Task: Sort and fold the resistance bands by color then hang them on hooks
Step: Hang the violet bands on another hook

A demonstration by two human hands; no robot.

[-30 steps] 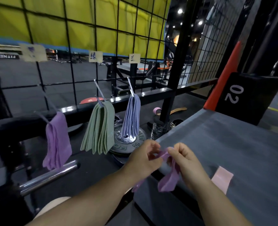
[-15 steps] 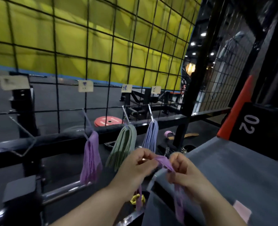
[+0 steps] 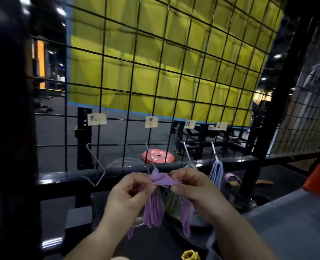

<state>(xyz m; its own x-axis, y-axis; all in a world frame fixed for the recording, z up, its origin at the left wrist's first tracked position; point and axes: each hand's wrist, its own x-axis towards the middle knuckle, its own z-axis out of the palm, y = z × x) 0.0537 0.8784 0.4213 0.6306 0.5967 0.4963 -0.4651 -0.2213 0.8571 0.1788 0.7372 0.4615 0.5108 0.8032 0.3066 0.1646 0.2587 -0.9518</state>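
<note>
I hold a purple resistance band (image 3: 164, 180) stretched between both hands, right in front of the second hook (image 3: 150, 158) on the black wire grid. My left hand (image 3: 131, 194) pinches its left end and my right hand (image 3: 191, 186) pinches its right end; the band's loose ends hang down below my hands. A bundle of purple bands (image 3: 153, 211) hangs from that hook, behind my hands. Green bands (image 3: 172, 203) hang on the third hook, mostly hidden by my right hand. Lavender-blue bands (image 3: 217, 175) hang on the fourth hook. The leftmost hook (image 3: 96, 166) is bare.
Paper labels (image 3: 151, 121) are clipped to the grid above each hook. A grey padded bench (image 3: 290, 228) lies at the lower right. A yellow object (image 3: 190, 255) sits at the bottom edge. A red weight plate (image 3: 158, 156) lies on the floor beyond the grid.
The view has swung left and up toward the grid. Both hands lifted the purple band from over the bench to the second hook, where the purple bundle hangs.
</note>
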